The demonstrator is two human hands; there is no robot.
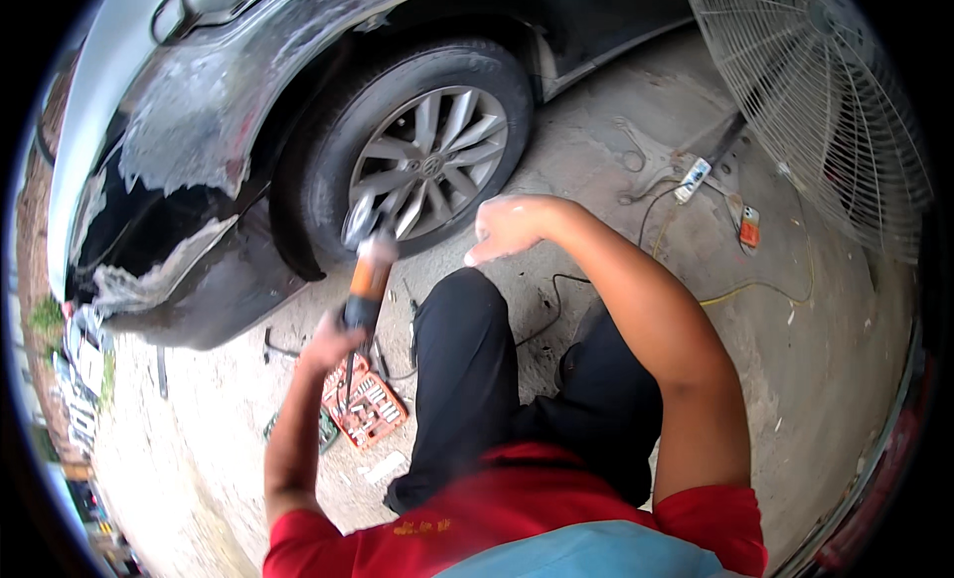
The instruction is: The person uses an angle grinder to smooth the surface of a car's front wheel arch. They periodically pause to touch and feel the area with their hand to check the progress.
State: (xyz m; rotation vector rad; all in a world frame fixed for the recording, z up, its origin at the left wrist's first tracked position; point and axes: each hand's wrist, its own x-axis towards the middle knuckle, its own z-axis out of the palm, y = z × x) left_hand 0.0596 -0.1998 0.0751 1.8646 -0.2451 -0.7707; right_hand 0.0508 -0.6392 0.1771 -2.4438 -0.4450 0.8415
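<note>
My left hand is closed round the black rear of an angle grinder with an orange body. The grinder is raised in front of the wheel, its head end smeared by motion. My right hand hovers just above my bent knee, pale with dust, thumb and curled fingers apart and nothing between them. Beyond both hands stands a dark car; its fender is scraped and patched, and the bumper is torn at the corner.
An orange tool case lies open on the ground by my left forearm. A large floor fan stands at the right, with a phone and a power strip near its base. A yellow cable and dark cords cross the concrete.
</note>
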